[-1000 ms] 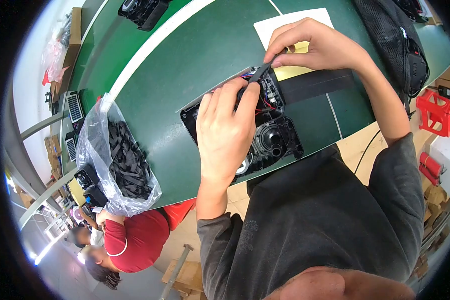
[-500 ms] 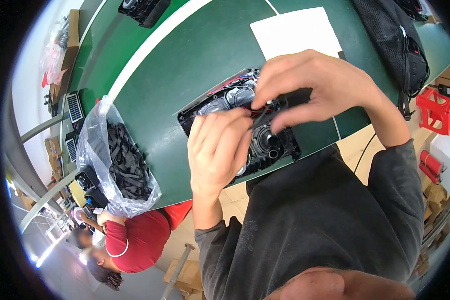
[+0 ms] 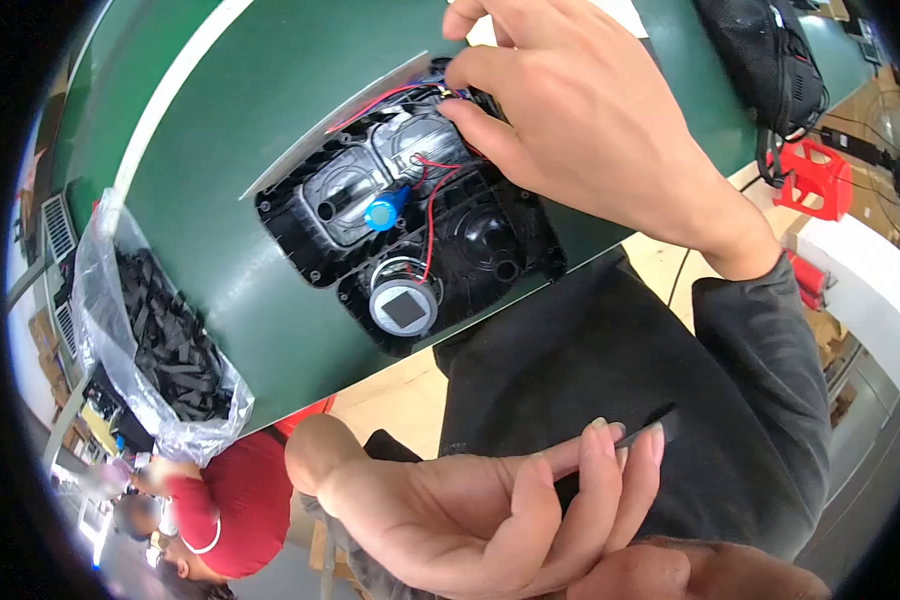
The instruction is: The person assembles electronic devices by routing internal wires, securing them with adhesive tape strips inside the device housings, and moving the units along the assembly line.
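Observation:
A black two-part speaker housing [image 3: 320, 245] lies open on the green table, with red wires [image 3: 431, 225], a blue round part [image 3: 381, 212] and a round grey-rimmed speaker [image 3: 403, 306] inside it. My right hand [image 3: 590, 125] is at the housing's far right corner, thumb and index finger closed on thin wires with a small light end. My left hand [image 3: 470, 515] is palm up over my lap, away from the housing. Its fingertips pinch a thin black strip [image 3: 655, 415], partly blurred.
A clear plastic bag [image 3: 100, 290] full of black strips [image 3: 175, 345] stands at the table's left edge. On the right lie a black mesh bag [image 3: 760, 70] and, lower, a red stool [image 3: 813, 180]. A person in a red shirt [image 3: 235, 505] is at lower left.
My left hand has left the housing and come down toward my body with the black strip. The right hand has moved to the housing's far corner; the view has shifted, and the housing's inside is now exposed.

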Tool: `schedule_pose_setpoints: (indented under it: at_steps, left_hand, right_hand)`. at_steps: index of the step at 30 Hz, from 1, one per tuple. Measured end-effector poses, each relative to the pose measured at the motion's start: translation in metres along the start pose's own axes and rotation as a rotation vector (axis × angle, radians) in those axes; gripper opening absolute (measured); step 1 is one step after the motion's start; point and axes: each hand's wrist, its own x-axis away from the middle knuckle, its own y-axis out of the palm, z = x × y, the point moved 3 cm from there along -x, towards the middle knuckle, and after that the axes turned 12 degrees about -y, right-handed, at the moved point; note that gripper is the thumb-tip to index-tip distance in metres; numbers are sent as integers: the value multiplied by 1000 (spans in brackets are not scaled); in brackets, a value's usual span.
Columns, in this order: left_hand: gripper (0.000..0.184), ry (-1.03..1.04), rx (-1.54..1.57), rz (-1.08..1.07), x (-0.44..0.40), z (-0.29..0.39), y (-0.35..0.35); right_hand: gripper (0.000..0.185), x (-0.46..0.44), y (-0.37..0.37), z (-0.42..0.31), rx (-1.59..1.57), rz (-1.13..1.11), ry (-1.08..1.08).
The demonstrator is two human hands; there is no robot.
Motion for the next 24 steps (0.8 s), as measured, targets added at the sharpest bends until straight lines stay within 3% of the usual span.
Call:
schedule_pose_setpoints:
  at_steps: [5,6,9,13,14,16,19,24]
  left_hand:
    - [26,10,23,-81,5,1,-18]
    - [28,137,-14,-33,9,-10,-13]
    - [39,-163,-143,29,9,13,-9]
    - [42,-107,-59,-16,19,1,-21]
    - [43,-203,-47,-65,12,8,-24]
    - [44,-240,-74,-41,14,10,-24]
    - [45,-132,-117,68,18,-2,-14]
    - [45,-157,-140,11,19,10,-20]
  right_hand:
    - [9,-3,7,5,-107,62,105]
    - [8,-2,10,6,-166,83,132]
    - [7,-4,8,2,-158,46,177]
    - [10,-9,4,-9,-44,12,174]
    - [10,-8,6,-7,-14,20,136]
    - [11,-8,8,-6,48,-3,89]
    - [9,-14,8,-8,50,-27,112]
    - [8,-11,10,-5,-63,117,115]
